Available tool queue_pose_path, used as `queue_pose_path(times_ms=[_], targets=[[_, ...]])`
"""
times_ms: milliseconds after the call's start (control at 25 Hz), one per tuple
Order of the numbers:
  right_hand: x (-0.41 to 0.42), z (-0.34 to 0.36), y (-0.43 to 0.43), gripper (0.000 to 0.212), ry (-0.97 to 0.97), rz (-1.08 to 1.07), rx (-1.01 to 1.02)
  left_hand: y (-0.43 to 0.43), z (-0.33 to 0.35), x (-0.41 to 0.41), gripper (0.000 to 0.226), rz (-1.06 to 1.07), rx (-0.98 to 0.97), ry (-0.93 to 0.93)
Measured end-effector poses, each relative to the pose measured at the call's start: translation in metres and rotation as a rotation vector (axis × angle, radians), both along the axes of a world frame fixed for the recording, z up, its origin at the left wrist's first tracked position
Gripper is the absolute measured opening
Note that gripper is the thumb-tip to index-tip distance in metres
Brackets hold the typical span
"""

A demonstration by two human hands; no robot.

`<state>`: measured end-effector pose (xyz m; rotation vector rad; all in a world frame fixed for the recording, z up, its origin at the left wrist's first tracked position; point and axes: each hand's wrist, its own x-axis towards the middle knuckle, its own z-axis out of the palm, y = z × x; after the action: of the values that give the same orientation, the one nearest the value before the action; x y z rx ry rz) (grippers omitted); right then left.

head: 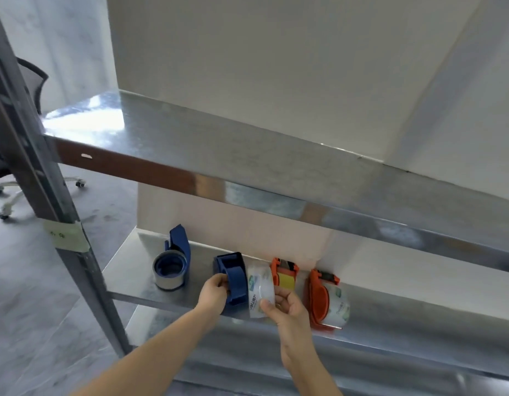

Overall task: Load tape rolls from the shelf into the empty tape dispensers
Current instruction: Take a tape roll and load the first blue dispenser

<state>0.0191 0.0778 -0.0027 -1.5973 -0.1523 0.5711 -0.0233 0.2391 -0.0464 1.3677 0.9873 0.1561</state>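
Left hand (212, 291) grips the blue dispenser (233, 280), right hand (282, 305) pinches the tape roll (260, 287) just beside it, and a tilted roll could jam.

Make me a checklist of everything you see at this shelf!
Surface: shiny metal shelf, another shelf above it.
Job's things: blue dispenser next to clear tape roll; second blue dispenser with a roll; middle orange dispenser; right orange dispenser holding clear tape.
Clutter: nothing seen.
Hands: left hand grips the blue dispenser; right hand pinches the clear tape roll.
Cables: nothing seen.
Surroundings: office chair, white wall, grey floor.
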Motion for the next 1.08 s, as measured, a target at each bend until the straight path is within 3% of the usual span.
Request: queue_pose_path(times_ms=[200, 360, 680, 840, 960, 1080], targets=[[0.000, -0.013, 0.008, 0.026, -0.009, -0.005, -0.018, -0.004, -0.010, -0.013, 0.023, 0.084, -0.193, -0.103], [0.002, -0.019, 0.016, 0.025, -0.012, -0.013, -0.043, 0.003, -0.009, -0.006, 0.022, -0.003, -0.017, -0.012], [-0.001, -0.013, 0.022, 0.023, -0.003, -0.018, -0.015, -0.016, 0.013, -0.040, 0.023, -0.036, -0.077, -0.284], [-0.015, -0.001, 0.019, 0.023, 0.034, 0.108, 0.041, -0.035, 0.028, -0.052, 0.029, -0.042, -0.062, -0.364], [-0.024, 0.011, 0.012, 0.021, 0.027, 0.185, 0.073, -0.046, 0.045, -0.059, 0.021, -0.042, -0.058, -0.392], [-0.022, 0.028, 0.002, 0.025, -0.078, 0.276, -0.047, -0.051, 0.058, -0.068, 0.015, -0.133, 0.036, -0.387]])
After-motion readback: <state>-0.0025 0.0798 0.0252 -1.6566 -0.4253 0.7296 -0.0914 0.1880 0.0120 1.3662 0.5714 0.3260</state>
